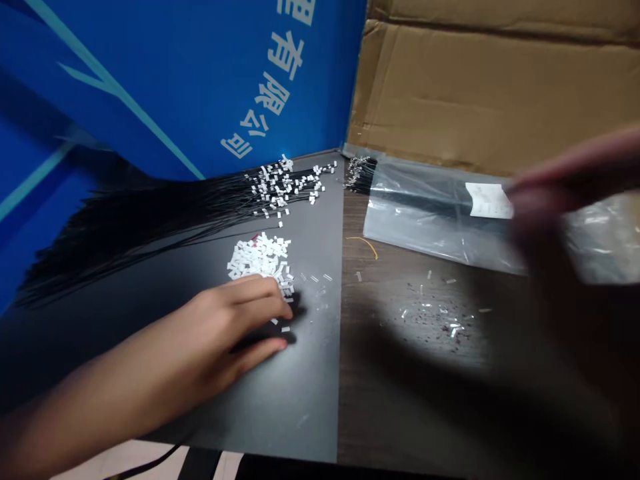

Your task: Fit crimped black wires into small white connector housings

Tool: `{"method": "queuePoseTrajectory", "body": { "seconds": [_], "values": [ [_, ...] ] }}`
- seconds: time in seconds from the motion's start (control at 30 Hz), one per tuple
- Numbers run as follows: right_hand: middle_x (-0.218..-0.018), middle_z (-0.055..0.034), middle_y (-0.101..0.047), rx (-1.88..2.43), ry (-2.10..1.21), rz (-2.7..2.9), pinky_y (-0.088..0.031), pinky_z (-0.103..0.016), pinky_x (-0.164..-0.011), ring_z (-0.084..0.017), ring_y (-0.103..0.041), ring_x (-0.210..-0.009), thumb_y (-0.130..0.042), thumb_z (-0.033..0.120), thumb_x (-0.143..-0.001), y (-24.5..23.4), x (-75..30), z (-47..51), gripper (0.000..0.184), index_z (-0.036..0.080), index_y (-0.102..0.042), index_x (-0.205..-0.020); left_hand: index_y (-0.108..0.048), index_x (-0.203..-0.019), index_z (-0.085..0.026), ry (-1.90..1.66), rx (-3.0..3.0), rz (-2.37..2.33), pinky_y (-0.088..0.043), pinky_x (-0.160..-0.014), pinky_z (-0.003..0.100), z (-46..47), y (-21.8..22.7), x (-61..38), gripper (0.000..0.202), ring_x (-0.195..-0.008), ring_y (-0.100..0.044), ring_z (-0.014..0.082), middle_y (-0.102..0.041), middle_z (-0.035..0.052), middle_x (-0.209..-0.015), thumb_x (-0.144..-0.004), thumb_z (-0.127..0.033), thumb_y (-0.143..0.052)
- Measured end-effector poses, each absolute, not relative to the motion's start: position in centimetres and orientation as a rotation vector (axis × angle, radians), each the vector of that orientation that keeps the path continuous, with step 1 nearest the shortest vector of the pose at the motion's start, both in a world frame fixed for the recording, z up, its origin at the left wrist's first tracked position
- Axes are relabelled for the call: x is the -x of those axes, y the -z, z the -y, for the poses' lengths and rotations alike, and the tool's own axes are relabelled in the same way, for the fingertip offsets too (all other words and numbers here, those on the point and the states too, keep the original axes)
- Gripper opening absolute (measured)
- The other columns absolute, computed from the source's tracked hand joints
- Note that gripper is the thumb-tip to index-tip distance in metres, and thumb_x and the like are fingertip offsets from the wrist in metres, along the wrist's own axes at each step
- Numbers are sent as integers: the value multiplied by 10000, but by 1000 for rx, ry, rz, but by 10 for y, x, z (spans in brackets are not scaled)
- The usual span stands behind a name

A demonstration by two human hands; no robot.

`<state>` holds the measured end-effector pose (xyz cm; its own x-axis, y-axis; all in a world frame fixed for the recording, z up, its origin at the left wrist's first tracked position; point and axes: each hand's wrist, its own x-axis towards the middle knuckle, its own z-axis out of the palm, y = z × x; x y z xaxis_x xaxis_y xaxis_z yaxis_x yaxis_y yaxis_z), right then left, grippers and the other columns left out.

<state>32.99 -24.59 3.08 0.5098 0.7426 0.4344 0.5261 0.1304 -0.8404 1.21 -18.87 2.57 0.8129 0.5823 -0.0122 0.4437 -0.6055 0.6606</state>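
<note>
My left hand rests at the near edge of a heap of small white connector housings. Its thumb and fingers are apart, with a gap between the tips, and a few loose housings lie close by. My right hand is smeared by motion at the right, above a clear plastic bag, so its fingers cannot be made out. Inside the bag, black wires lie with bare metal-looking ends sticking out at the left. Behind the heap stretches a bundle of black wires with white housings on its right ends.
A blue printed panel and a cardboard sheet stand along the back. A grey mat meets the dark wood tabletop. Clear and dark scraps and a yellow strand lie on the wood.
</note>
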Motion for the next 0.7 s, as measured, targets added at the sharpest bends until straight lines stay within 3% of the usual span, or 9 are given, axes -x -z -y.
{"method": "queuePoseTrajectory", "body": {
  "seconds": [0.07, 0.2, 0.3, 0.47, 0.57, 0.7],
  "values": [
    [-1060, -74, -915, 1454, -167, 1508, -778, -444, -784, -348, -888, -1018, -841, 300, -1131, -26, -329, 266, 179, 364, -885, -969, -943, -1196, -290, -236, -2340, -715, -663, -964, 297, 192, -16, -10, 174, -1063, -885, 234, -915, 44, -1196, -1219, -231, -781],
    [-925, -38, -884, 1291, -425, 1894, -700, -342, -703, -225, -860, -786, -713, 74, -1106, -6, -317, 284, 228, 261, -835, -1058, -939, -1086, -288, -217, -2290, -723, -632, -847, 292, 192, -7, -8, 302, -899, -816, 218, -871, 42, -1047, -1259, -218, -702],
    [-891, 7, -888, 1279, -749, 1735, -694, -250, -714, -166, -865, -772, -794, 103, -1080, 7, -308, 288, 174, 248, -874, -1026, -901, -1032, -280, -207, -2321, -698, -582, -796, 302, 192, -6, -11, 329, -852, -772, 215, -828, 28, -1000, -1251, -177, -678],
    [-874, 8, -948, 1290, -1042, 1451, -742, -220, -725, -172, -910, -755, -940, 175, -1003, 13, -301, 292, 100, 267, -973, -1023, -800, -1027, -241, -246, -2403, -680, -537, -824, 321, 197, -1, -19, 246, -893, -757, 224, -802, 32, -1015, -1171, -82, -679],
    [-854, 5, -954, 1244, -1084, 1362, -754, -208, -713, -180, -923, -739, -998, 171, -955, 12, -298, 292, 117, 280, -998, -999, -789, -1046, -244, -280, -2302, -663, -542, -808, 287, 202, -2, -23, 203, -888, -764, 203, -811, 21, -1006, -1147, -94, -696],
    [-846, 21, -956, 1205, -1021, 1356, -745, -173, -714, -163, -927, -723, -1033, 137, -920, 9, -296, 290, 160, 291, -995, -941, -822, -938, -240, -286, -2028, -719, -507, -688, 241, 212, -10, -35, 208, -730, -709, 144, -804, -21, -856, -1011, -65, -735]
  ]
}}
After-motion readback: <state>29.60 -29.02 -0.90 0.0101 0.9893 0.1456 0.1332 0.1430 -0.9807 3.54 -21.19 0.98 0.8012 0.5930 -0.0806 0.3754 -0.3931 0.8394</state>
